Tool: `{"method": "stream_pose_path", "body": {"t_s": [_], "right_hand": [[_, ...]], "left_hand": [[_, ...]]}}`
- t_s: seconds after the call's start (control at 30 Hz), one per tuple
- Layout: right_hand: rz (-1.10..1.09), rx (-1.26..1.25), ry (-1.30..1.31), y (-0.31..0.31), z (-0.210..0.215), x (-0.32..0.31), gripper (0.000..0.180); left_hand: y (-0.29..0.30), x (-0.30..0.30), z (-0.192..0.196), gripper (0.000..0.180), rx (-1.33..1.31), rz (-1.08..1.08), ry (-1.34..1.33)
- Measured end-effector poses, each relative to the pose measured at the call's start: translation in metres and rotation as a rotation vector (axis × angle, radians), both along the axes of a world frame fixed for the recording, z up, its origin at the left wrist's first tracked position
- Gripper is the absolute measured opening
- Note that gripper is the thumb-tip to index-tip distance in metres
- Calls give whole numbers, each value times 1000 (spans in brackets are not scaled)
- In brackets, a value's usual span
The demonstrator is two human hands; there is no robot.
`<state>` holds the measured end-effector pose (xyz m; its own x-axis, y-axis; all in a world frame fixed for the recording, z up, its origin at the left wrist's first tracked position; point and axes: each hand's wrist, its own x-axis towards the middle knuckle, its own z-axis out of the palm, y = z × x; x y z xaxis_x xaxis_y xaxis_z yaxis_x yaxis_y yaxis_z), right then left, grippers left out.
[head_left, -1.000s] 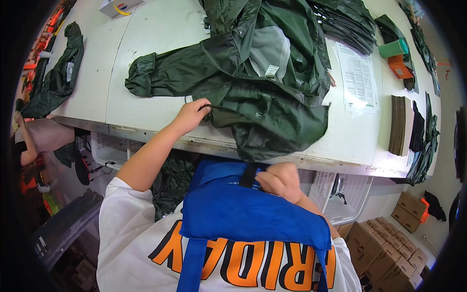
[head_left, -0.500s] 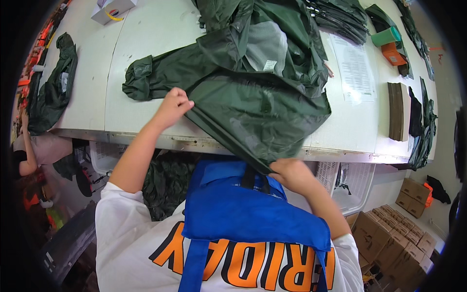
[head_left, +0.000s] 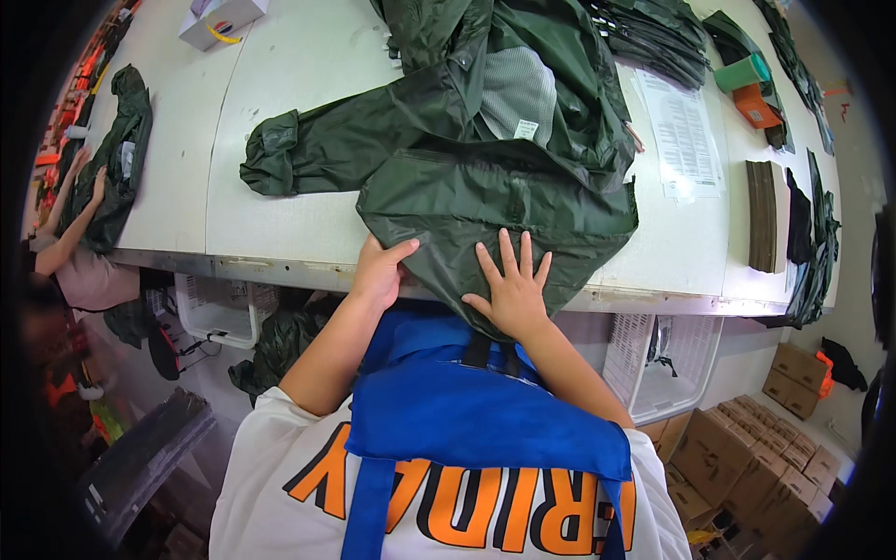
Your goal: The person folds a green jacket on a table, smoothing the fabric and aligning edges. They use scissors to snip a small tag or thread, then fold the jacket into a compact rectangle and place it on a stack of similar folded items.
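Observation:
A dark green waterproof-looking jacket [head_left: 420, 201] lies spread on the white table, its near part folded over and hanging past the table's front edge. One rolled sleeve end [head_left: 271, 159] points left. Grey mesh lining [head_left: 516, 89] with a small white label shows in the jacket's opening. My left hand [head_left: 381, 271] grips the left edge of the near panel, thumb on top and the other fingers partly hidden by the cloth. My right hand [head_left: 515, 291] presses flat on the same panel, fingers spread.
A stack of dark garments [head_left: 653, 42], a printed sheet [head_left: 681, 131], a green roll [head_left: 742, 73] and brown card pieces [head_left: 765, 217] lie to the right. White crates [head_left: 653, 364] stand below the table. Another person's hands [head_left: 89, 187] rest on a green garment at far left.
My left hand has moved right and down along the panel's edge. My right hand has let go of the lower corner and now lies spread on the cloth. The panel hangs less tautly.

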<state>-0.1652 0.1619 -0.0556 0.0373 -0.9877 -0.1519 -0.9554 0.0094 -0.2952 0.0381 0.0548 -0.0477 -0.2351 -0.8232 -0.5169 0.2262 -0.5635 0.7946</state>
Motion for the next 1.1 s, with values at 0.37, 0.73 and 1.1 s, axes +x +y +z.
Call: {"method": "stream_pose_path", "body": {"t_s": [0.37,0.73,1.1], "right_hand": [[-675,-451,-200,23,-15,-86,70],[-790,-276,-1294,-7,24,-120,28],[312,-100,-209,-67,-1,-88,55]], "left_hand": [[-11,-116,4,47,-835,-1158,-855],[-15,-112,-24,58,-1376,-1076,-982],[-12,-85,-20,10,-1080,-488,-562]]}}
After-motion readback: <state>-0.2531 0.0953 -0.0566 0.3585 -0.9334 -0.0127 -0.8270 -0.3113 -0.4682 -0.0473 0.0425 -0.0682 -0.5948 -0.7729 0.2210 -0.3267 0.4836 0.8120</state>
